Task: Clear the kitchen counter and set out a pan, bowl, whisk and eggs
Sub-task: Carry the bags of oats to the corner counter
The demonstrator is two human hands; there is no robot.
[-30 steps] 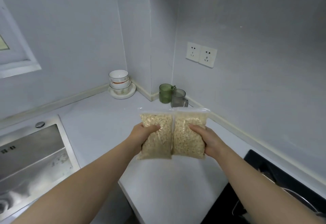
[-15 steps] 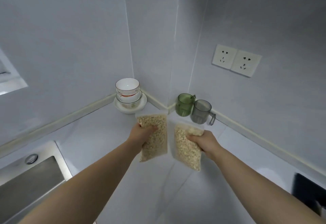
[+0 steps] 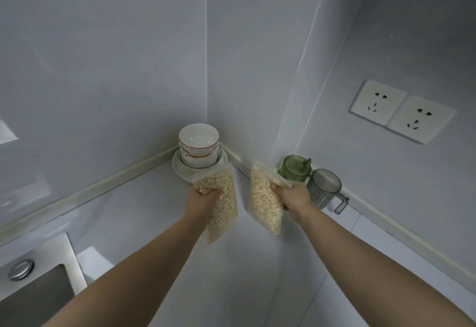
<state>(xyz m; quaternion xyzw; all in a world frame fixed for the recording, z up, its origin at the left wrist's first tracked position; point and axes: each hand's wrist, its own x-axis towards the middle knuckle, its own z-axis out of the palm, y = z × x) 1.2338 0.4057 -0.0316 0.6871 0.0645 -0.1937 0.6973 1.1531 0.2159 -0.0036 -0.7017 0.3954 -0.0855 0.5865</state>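
Down in the bottom left corner you've got the steel sink [image 3: 33, 298] set into the counter [image 3: 144, 213], with a round metal cap [image 3: 21, 270] on its rim. At the counter's far corner, where the walls meet, a stack of white bowls [image 3: 198, 144] with a reddish rim line sits on a white plate [image 3: 179, 171].

Just in front of that plate is your left hand [image 3: 206, 198], fingers curled round the upper part of a clear left bag of oats [image 3: 225, 211]. The bag hangs down from your grip, and its top corner overlaps the plate's edge from this angle. A small gap over, the right bag of oats [image 3: 262, 205] hangs tilted, and your right hand [image 3: 293, 195] grips it near the top, fingers wrapped round it. I can't tell whether either bag's bottom end touches the counter.

Behind your right hand, along the counter's back edge, there's a see-through green mug [image 3: 293, 168]. A grey mug [image 3: 323, 187] stands just beside it, handle sticking out to the right. Up on the right wall is a white double socket [image 3: 401, 110].
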